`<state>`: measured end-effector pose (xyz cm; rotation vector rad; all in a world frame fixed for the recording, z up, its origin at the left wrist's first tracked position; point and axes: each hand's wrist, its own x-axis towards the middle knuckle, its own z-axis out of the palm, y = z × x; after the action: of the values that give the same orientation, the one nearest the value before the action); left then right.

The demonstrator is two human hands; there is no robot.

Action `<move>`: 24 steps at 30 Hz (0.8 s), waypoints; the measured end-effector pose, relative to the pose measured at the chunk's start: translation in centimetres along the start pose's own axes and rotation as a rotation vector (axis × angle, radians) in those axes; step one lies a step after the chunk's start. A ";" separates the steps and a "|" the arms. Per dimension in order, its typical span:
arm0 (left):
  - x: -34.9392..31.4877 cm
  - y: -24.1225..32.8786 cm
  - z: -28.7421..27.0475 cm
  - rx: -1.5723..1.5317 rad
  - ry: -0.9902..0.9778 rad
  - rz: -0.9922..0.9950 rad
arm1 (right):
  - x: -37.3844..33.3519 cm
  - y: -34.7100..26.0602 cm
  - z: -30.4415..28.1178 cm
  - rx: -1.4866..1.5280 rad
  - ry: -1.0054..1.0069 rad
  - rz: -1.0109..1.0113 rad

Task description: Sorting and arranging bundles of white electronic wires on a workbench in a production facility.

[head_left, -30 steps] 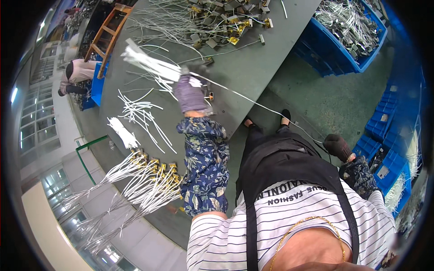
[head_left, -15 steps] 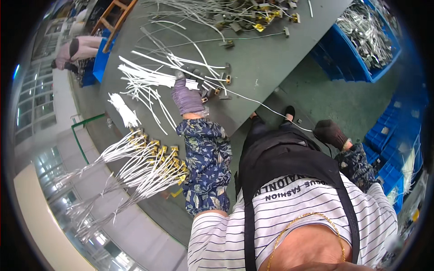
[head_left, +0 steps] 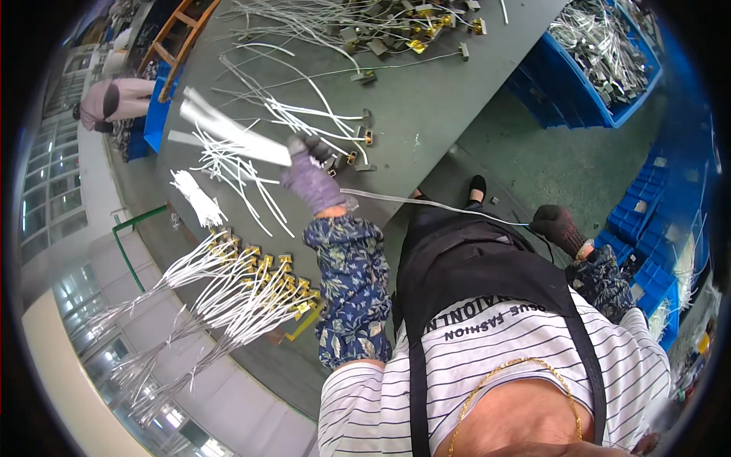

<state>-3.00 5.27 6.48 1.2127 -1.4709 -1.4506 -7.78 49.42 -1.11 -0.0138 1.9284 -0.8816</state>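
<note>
My left hand (head_left: pixel 311 179), in a purple-grey glove, is closed around a bundle of white tubes (head_left: pixel 232 135) above the table. The tubes are smeared by motion. A thin pale wire (head_left: pixel 434 202) runs from beside my left hand across in front of my apron to my right hand (head_left: pixel 560 228). That hand, in a dark brown glove, is closed on the wire's end. Just beyond my left fingers lie white cables with small connectors (head_left: pixel 351 158). Loose white tubes (head_left: pixel 240 171) lie left of the left hand. Whether the wire touches the left palm is hidden.
A tied white bundle (head_left: pixel 196 199) lies at the table's left edge, near bunches of cables with yellow-wrapped connectors (head_left: pixel 263 266). More cables (head_left: pixel 365 27) heap at the far side. A blue bin (head_left: pixel 563 91) of cables stands right of the table. Another person (head_left: pixel 118 103) bends at far left.
My left hand has lifted and swung the bundle of white tubes, its far end moving up and left. The wire's left end now sits lower, near the left wrist. The view has shifted slightly.
</note>
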 end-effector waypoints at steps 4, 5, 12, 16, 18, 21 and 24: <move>-2.9 -1.0 0.5 -0.182 0.119 -0.119 | -1.4 1.4 -1.0 -0.031 0.060 -0.068; 4.1 -6.7 -6.6 -0.483 -0.145 -0.636 | -1.7 1.1 -1.5 -0.049 0.078 -0.073; 1.2 -12.8 -7.7 -0.445 -0.280 -0.264 | -0.1 4.2 -4.4 -0.082 -0.055 -0.098; 12.0 -21.7 -17.2 -0.324 -0.313 0.240 | -1.2 1.3 -4.2 -0.283 -0.230 -0.034; 0.2 -8.5 -2.4 -1.221 -0.192 -0.492 | -2.6 3.5 -5.1 -0.258 -0.319 0.255; 2.6 -8.6 -3.6 -1.031 -0.557 -0.229 | 4.9 11.3 -2.7 -0.779 -0.550 -0.676; 0.1 -6.7 -0.9 -0.929 -0.792 -0.250 | 13.5 16.8 3.4 -0.257 -0.413 -1.304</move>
<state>-1.33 5.50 -0.06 0.2270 -0.8261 -2.5522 -6.38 54.98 -22.16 -1.6081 1.4693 -1.2611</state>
